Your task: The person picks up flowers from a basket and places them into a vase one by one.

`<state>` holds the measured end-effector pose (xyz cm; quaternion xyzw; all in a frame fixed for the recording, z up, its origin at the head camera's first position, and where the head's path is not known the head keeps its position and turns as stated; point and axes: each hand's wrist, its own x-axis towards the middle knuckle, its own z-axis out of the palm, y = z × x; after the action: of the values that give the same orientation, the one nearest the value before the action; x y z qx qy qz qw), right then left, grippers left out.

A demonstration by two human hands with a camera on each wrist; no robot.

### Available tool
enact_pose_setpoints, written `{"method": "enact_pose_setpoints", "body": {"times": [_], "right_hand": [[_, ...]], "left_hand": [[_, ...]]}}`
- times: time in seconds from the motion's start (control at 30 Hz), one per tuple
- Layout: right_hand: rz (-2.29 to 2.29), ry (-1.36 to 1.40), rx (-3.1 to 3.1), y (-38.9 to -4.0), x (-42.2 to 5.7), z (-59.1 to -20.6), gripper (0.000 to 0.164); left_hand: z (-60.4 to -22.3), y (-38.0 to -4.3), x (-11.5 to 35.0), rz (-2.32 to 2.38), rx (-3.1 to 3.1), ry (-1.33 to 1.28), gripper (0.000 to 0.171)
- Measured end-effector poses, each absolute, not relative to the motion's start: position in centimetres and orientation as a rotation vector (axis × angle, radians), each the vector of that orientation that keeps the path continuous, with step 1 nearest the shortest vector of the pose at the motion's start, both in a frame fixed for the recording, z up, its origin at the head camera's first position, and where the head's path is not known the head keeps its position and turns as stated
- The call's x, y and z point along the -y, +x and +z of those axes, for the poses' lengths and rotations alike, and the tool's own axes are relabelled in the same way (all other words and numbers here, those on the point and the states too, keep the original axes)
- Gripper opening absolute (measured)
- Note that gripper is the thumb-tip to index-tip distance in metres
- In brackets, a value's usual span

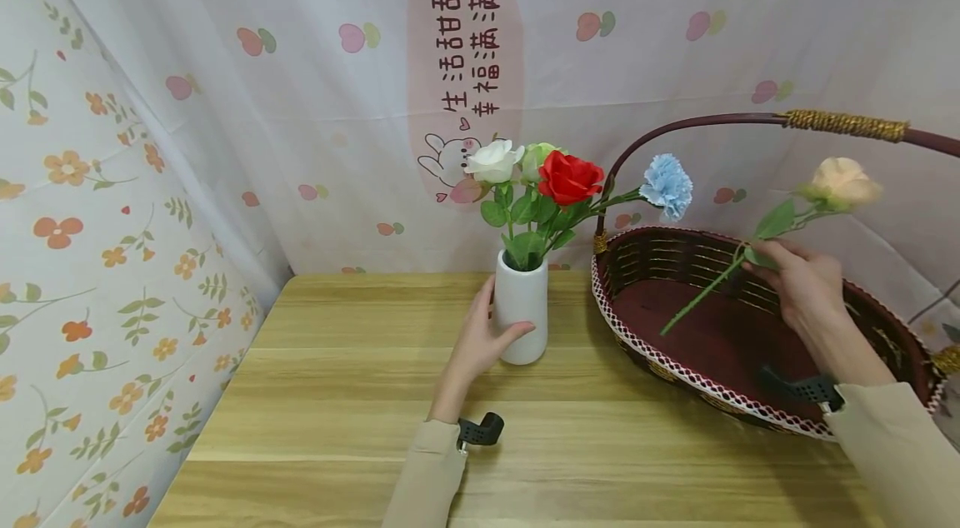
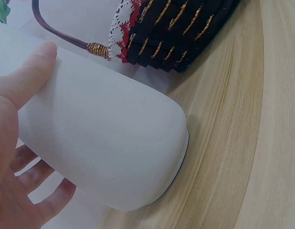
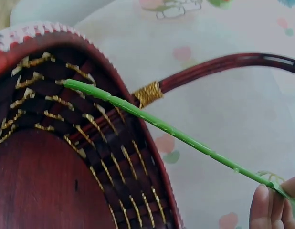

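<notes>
My left hand (image 1: 483, 336) holds a white vase (image 1: 522, 311) that stands upright on the table. In the left wrist view the thumb lies along one side of the vase (image 2: 104, 124), with the other fingers round the far side. A white rose (image 1: 493, 161), a red rose (image 1: 570, 177), a pale green flower (image 1: 537, 161) and a blue carnation (image 1: 667, 186) rise from it, the carnation leaning far right. Over the basket, my right hand (image 1: 810, 282) pinches a peach rose (image 1: 842, 182) by its stem. The bare green stem (image 3: 162, 126) points down toward the vase side.
A dark woven basket (image 1: 600, 295) with white lace trim and a tall arched handle (image 1: 705, 122) stands on the right. The wooden table (image 1: 337, 395) reaches back to a printed curtain (image 1: 315, 95). Another flowered curtain (image 1: 112, 261) hangs at the left.
</notes>
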<state>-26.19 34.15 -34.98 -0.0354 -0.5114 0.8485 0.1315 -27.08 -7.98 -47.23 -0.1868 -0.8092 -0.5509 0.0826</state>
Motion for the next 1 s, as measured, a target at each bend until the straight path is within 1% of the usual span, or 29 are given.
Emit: {"method": "enact_pose_setpoints", "body": {"times": [0.4, 0.67, 1.0], "right_hand": [[2.488, -0.009, 1.426, -24.5, -32.1, -34.2, 0.020], [2.447, 0.063, 1.473, -23.4, -30.4, -34.1, 0.013], [2.418, 0.138, 1.507, -22.0, -28.2, -34.9, 0.013]], "left_hand": [[-47.1, -27.0, 8.1, -1.648, 2.424, -0.549, 0.094], [-47.1, -26.9, 8.1, -1.649, 2.423, -0.548, 0.094], [-47.1, -27.0, 8.0, -1.640, 2.427, -0.553, 0.093]]}}
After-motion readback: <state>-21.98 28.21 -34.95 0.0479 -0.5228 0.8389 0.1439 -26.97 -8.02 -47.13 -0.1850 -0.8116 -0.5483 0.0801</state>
